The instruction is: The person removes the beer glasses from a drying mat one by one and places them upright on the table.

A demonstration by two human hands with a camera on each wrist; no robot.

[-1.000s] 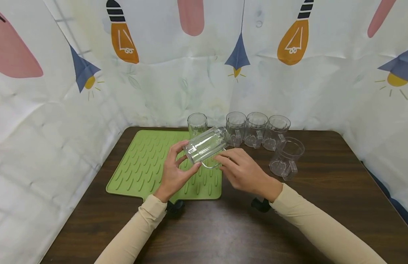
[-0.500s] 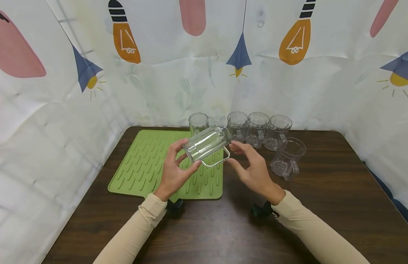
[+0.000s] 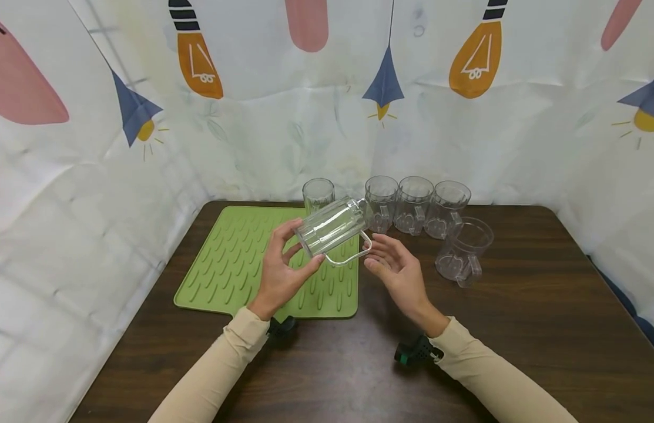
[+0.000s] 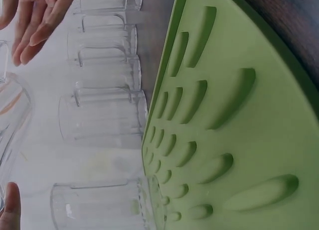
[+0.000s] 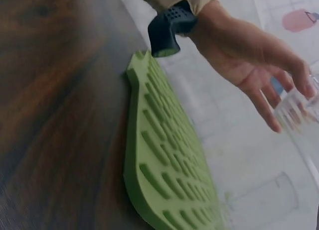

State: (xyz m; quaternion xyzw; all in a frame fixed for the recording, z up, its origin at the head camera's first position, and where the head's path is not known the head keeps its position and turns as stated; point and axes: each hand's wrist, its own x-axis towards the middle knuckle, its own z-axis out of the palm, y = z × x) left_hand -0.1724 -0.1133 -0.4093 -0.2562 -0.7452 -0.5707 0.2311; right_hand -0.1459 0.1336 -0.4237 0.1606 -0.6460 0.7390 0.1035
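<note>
A clear mug point(image 3: 332, 228) is held tilted above the green mat point(image 3: 215, 267), its handle point(image 3: 350, 258) turned down and toward the right. My left hand point(image 3: 284, 270) grips the mug's left end between thumb and fingers. My right hand point(image 3: 401, 273) is just right of the handle, its loosely bent fingertips right at the handle's outer end and holding nothing. In the left wrist view the mug point(image 4: 12, 110) shows only in part, at the left edge. The right wrist view has the right hand point(image 5: 249, 60) beside the mug point(image 5: 304, 115).
Another clear mug point(image 3: 318, 192) stands upright at the mat's back right corner. Several clear mugs point(image 3: 413, 202) form a row at the back of the dark wooden table point(image 3: 538, 282), with one more point(image 3: 464, 249) in front on the right. A patterned curtain point(image 3: 284, 135) hangs behind.
My right hand has come off the handle area, drawn back to the right, turned and loosened its fingers. The mug stays tilted in my left hand, nearly unmoved.
</note>
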